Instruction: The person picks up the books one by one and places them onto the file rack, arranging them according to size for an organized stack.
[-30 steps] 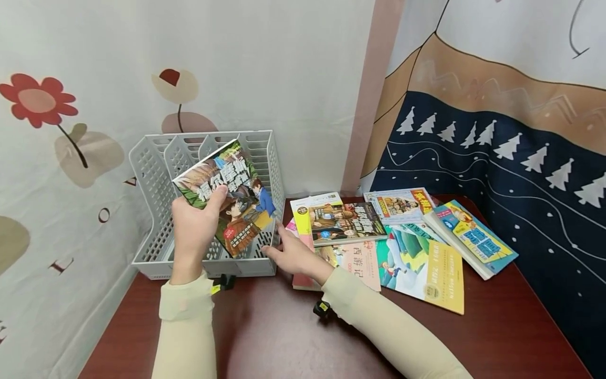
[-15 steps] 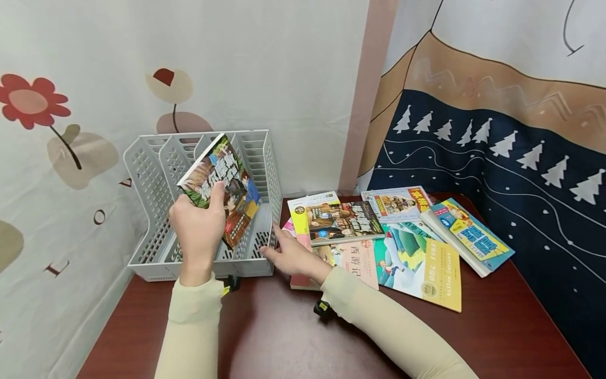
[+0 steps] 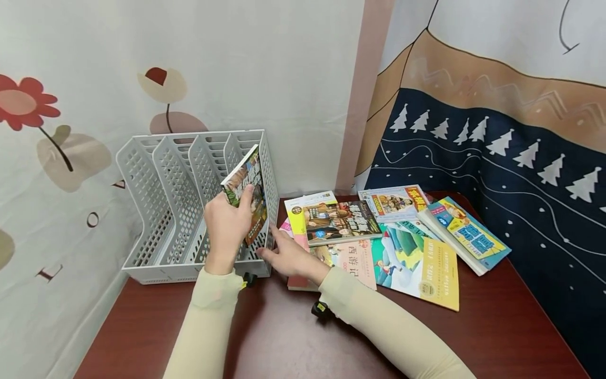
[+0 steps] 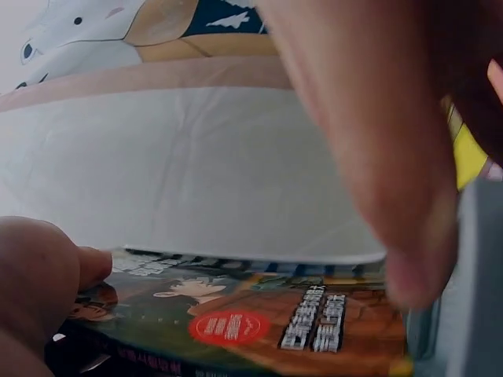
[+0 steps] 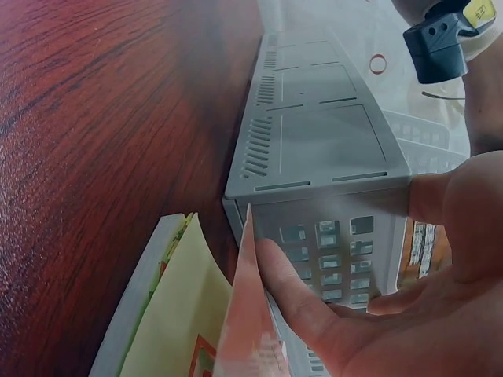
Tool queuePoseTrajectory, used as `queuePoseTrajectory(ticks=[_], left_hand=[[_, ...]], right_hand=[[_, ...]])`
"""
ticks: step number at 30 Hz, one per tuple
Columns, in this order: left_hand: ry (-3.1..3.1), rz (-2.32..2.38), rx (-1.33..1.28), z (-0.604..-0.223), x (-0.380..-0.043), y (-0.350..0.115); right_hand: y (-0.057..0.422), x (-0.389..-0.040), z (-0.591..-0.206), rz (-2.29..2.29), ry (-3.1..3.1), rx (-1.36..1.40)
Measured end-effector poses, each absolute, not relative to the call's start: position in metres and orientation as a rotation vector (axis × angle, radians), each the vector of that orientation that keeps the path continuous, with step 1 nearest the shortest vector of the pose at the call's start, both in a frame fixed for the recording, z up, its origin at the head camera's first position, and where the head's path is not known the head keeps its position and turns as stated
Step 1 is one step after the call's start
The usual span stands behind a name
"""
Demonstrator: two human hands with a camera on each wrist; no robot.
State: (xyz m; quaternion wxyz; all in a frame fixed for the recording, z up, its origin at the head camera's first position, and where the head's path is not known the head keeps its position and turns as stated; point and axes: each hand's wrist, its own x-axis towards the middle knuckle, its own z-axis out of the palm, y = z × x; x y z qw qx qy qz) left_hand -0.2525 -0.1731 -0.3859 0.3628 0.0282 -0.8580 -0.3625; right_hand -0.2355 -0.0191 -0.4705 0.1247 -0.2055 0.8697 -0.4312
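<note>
My left hand (image 3: 227,226) grips a paperback comic book (image 3: 255,176) by its near edge, thumb on the cover. The book stands upright and slightly tilted inside the rightmost compartment of a grey plastic file rack (image 3: 165,273). In the left wrist view its cover (image 4: 236,322) shows a red badge and white lettering, close to the rack's wall. My right hand (image 3: 293,258) holds the rack's front right corner. In the right wrist view, fingers (image 5: 295,279) lie along the perforated outer side while the thumb reaches over the edge.
Beside the rack, several books lie overlapping: a dark-covered comic (image 3: 341,221), a pink book (image 3: 352,263), a green and yellow book (image 3: 416,268) and a thick blue one (image 3: 478,237). A printed curtain (image 3: 303,105) hangs behind the brown table (image 3: 284,337).
My left hand has moved right with the book, turning its cover from facing me to nearly edge-on and bringing it over to the rack's right compartment. The right hand stays at the corner.
</note>
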Motion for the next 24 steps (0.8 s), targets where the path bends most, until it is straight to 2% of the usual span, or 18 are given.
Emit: queuePoseTrajectory(ticks=[24], left_hand=[[-2.546,-0.962,-0.111,-0.388,-0.27,-0.168]], right_hand=[[-0.021,-0.231,-0.468,-1.224,2.563,-0.606]])
